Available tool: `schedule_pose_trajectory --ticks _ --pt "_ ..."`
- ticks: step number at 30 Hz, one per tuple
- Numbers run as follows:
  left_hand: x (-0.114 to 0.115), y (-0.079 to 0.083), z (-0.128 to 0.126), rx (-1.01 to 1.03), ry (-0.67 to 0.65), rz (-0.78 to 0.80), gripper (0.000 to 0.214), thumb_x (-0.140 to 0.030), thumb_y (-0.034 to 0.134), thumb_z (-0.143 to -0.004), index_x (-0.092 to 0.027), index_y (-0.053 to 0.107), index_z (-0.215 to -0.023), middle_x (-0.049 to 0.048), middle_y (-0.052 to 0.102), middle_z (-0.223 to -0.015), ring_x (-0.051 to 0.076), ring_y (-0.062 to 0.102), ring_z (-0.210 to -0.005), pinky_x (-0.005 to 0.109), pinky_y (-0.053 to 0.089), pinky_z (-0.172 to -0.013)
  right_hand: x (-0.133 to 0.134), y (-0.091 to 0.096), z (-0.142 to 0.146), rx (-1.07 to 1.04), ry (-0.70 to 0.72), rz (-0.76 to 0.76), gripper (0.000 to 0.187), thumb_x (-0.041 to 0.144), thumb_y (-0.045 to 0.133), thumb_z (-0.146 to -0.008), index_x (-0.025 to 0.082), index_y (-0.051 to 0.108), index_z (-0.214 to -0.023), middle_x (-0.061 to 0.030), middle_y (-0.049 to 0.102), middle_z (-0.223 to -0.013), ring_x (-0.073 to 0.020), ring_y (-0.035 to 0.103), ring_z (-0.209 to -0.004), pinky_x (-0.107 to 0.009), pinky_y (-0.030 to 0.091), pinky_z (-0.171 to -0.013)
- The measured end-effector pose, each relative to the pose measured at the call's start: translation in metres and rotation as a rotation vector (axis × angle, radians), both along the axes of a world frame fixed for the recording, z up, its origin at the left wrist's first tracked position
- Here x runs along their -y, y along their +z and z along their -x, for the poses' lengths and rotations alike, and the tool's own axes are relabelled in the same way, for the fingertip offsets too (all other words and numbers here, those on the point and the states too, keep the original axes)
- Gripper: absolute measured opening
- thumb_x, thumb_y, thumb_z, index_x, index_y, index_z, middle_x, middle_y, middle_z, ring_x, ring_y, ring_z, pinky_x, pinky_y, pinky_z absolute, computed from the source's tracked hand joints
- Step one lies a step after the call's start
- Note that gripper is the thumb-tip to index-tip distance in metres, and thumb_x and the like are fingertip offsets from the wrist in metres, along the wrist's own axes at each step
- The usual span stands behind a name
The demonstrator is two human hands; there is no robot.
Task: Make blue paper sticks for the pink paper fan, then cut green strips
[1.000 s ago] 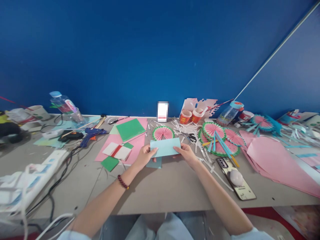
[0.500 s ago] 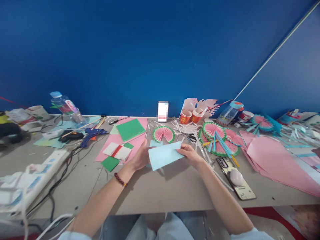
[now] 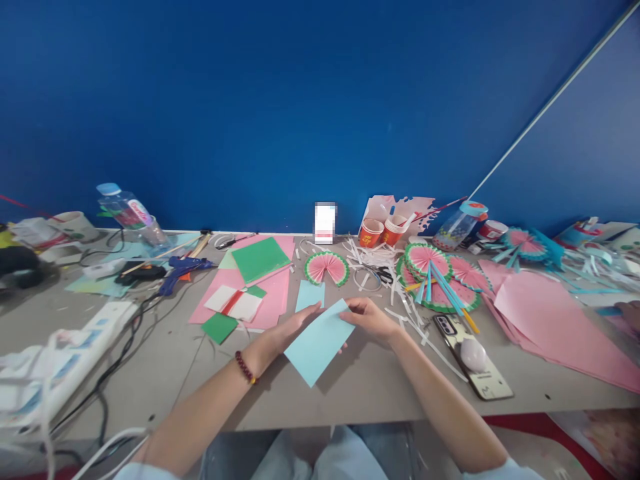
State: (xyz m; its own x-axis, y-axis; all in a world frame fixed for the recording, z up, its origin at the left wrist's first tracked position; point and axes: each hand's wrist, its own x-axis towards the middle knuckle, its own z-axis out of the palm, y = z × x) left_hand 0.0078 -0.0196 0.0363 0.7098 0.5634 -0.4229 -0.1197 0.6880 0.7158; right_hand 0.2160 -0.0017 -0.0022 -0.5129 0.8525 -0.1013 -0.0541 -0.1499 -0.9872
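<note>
A light blue sheet of paper (image 3: 320,343) is held above the table, tilted with one corner toward me. My right hand (image 3: 373,320) pinches its upper right edge between thumb and fingers. My left hand (image 3: 287,330), wearing a dark bead bracelet, holds it from the left; its thumb lies along the upper edge, and most of its fingers are hidden beneath the sheet. Just behind the hands lies another light blue piece of paper (image 3: 310,295). Beyond that is a pleated pink and green paper fan (image 3: 327,268) with an open gap.
Pink sheets with green paper (image 3: 263,259) lie left, near a blue glue gun (image 3: 187,270) and power strip (image 3: 75,360). At right are scissors (image 3: 384,275), finished paper fans (image 3: 427,263), a phone (image 3: 475,360) and pink paper (image 3: 555,320). Red paper cups (image 3: 371,231) stand behind.
The light blue sheet has turned and come lower and nearer to me. My right hand has moved slightly left, closer to my left hand. More of the blue piece behind now shows.
</note>
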Motion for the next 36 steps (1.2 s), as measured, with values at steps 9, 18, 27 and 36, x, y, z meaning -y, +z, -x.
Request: schedule_pose_trajectory --ticks 9,18,27,36 --pt "-0.005 -0.015 -0.002 0.093 -0.034 0.007 0.048 -0.046 0.055 -0.082 -0.016 0.050 -0.119 0.0103 0.070 -0.089 0.026 0.068 -0.075 0.035 0.050 -0.073 0.000 -0.002 0.002 -0.015 -0.059 -0.026 0.030 0.037 0.071 -0.072 0.016 0.067 -0.093 -0.0018 0.065 -0.078 -0.0122 0.056 -0.067 -0.024 0.043 -0.064" --pt "-0.006 -0.015 -0.001 -0.065 0.128 -0.162 0.049 -0.042 0.067 -0.073 -0.020 0.050 -0.114 0.0068 0.068 -0.089 0.018 0.067 -0.068 0.026 0.048 -0.064 -0.007 -0.002 -0.001 -0.129 -0.097 -0.024 0.035 0.050 0.053 -0.081 0.017 0.062 -0.091 -0.0018 0.060 -0.069 -0.0136 0.058 -0.059 -0.023 0.044 -0.051" --pt "-0.012 -0.032 -0.006 -0.102 0.235 -0.329 0.042 -0.037 0.073 -0.069 -0.018 0.057 -0.102 0.0038 0.065 -0.087 0.013 0.064 -0.062 0.024 0.048 -0.064 -0.006 -0.012 0.010 0.031 -0.167 -0.070 0.031 0.046 0.064 -0.075 0.016 0.057 -0.073 0.0019 0.060 -0.059 -0.0073 0.051 -0.046 -0.018 0.039 -0.045" --pt "-0.013 -0.040 -0.005 -0.130 0.223 -0.360 0.042 -0.034 0.073 -0.069 -0.019 0.057 -0.104 0.0066 0.066 -0.096 0.013 0.066 -0.063 0.024 0.048 -0.064 -0.005 -0.015 0.014 -0.027 -0.204 -0.097 0.028 0.042 0.068 -0.073 0.017 0.057 -0.076 0.0028 0.060 -0.061 -0.0089 0.055 -0.053 -0.021 0.045 -0.050"
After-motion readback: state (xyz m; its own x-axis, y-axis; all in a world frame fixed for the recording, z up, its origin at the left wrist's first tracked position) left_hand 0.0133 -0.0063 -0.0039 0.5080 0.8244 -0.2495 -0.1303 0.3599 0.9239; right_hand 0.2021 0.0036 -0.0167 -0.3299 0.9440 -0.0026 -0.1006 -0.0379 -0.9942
